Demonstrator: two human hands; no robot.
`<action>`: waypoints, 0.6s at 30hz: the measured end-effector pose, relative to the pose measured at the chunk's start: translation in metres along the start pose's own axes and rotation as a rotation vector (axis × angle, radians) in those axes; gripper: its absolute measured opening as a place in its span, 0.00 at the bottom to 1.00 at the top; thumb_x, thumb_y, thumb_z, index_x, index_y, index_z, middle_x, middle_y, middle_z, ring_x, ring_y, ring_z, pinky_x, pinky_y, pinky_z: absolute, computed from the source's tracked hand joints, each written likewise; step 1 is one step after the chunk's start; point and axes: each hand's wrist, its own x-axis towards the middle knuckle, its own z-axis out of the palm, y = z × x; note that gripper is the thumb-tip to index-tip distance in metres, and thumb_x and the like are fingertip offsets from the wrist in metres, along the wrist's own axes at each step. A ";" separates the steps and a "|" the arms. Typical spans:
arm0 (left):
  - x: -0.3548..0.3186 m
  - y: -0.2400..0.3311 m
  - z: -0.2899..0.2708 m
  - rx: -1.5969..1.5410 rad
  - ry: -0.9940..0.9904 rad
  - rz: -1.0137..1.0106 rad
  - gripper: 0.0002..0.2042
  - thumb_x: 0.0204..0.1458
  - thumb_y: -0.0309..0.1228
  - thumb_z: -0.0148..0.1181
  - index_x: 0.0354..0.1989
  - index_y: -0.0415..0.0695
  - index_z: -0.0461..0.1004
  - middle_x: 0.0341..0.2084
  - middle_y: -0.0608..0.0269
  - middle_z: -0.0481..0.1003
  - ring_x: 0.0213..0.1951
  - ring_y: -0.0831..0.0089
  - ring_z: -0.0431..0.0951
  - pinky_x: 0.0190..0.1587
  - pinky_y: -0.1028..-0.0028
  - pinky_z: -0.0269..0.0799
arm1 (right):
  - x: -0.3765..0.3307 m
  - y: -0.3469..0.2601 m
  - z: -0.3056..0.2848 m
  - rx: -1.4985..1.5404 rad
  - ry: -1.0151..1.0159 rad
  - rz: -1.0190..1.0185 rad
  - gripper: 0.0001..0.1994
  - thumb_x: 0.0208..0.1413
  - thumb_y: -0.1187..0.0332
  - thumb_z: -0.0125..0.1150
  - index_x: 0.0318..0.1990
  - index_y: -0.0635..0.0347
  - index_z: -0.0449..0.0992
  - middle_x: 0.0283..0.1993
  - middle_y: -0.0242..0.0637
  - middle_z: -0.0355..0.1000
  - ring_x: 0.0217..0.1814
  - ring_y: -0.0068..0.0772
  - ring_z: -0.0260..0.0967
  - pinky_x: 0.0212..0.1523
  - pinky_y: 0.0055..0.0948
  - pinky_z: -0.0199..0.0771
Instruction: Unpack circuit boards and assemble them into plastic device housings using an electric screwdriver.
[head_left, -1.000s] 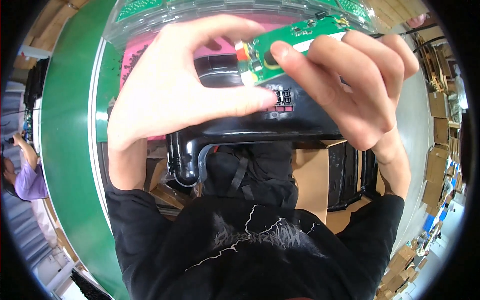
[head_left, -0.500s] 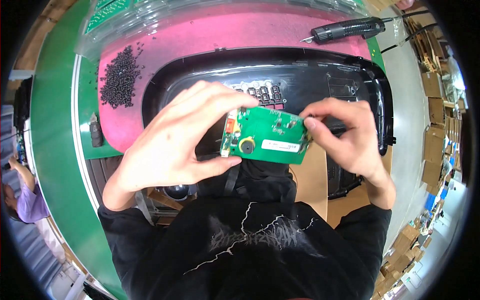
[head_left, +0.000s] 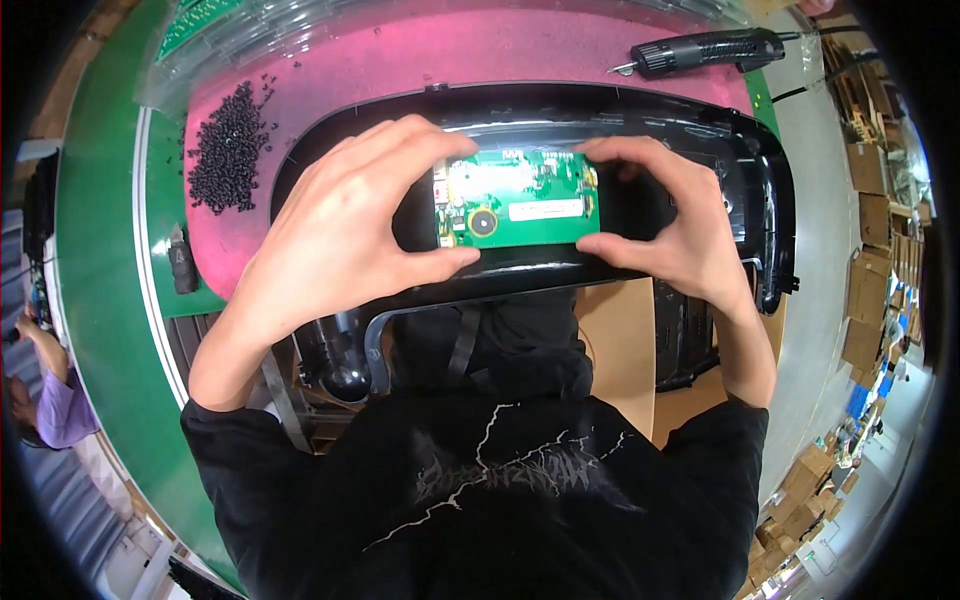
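Observation:
A green circuit board with a white label strip and a round buzzer lies level over the middle of a large black plastic housing. My left hand grips its left end, thumb at the near corner and fingers at the far one. At the opposite end, my right hand pinches the corners the same way. The board covers the digit-shaped windows in the housing. Whether it touches the housing beneath, I cannot tell.
On the pink mat a pile of small black screws sits at left. A black electric screwdriver rests at the far right. Clear plastic trays stand along the back. Far left, another person's purple sleeve shows.
Both hands have carried the circuit board away from me and levelled it over the housing's digit windows. My right hand has spread from a pinch at the edge to both right corners.

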 end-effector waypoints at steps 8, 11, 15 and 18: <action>0.006 -0.001 0.007 0.145 -0.038 -0.067 0.28 0.29 0.27 0.68 0.44 0.41 0.66 0.42 0.57 0.65 0.45 0.58 0.67 0.46 0.66 0.65 | 0.009 0.012 0.008 -0.012 0.074 -0.064 0.25 0.29 0.73 0.69 0.42 0.62 0.69 0.46 0.39 0.67 0.49 0.39 0.65 0.49 0.32 0.66; 0.007 -0.001 0.009 0.162 -0.051 -0.079 0.28 0.29 0.28 0.68 0.44 0.42 0.65 0.42 0.57 0.64 0.46 0.58 0.66 0.46 0.66 0.65 | 0.008 0.013 0.009 -0.025 0.074 -0.063 0.25 0.29 0.73 0.69 0.42 0.62 0.69 0.46 0.39 0.66 0.50 0.40 0.64 0.50 0.33 0.65; 0.007 -0.002 0.010 0.166 -0.053 -0.091 0.29 0.29 0.28 0.68 0.45 0.42 0.65 0.42 0.57 0.64 0.46 0.58 0.66 0.46 0.66 0.64 | 0.008 0.015 0.011 -0.025 0.074 -0.056 0.25 0.30 0.73 0.68 0.42 0.62 0.69 0.46 0.39 0.66 0.50 0.41 0.63 0.51 0.33 0.64; 0.007 -0.002 0.010 0.159 -0.052 -0.095 0.29 0.29 0.29 0.68 0.45 0.42 0.65 0.42 0.57 0.64 0.46 0.58 0.66 0.47 0.65 0.64 | 0.008 0.015 0.011 -0.035 0.077 -0.059 0.25 0.30 0.73 0.68 0.42 0.62 0.69 0.45 0.39 0.66 0.50 0.41 0.63 0.50 0.33 0.64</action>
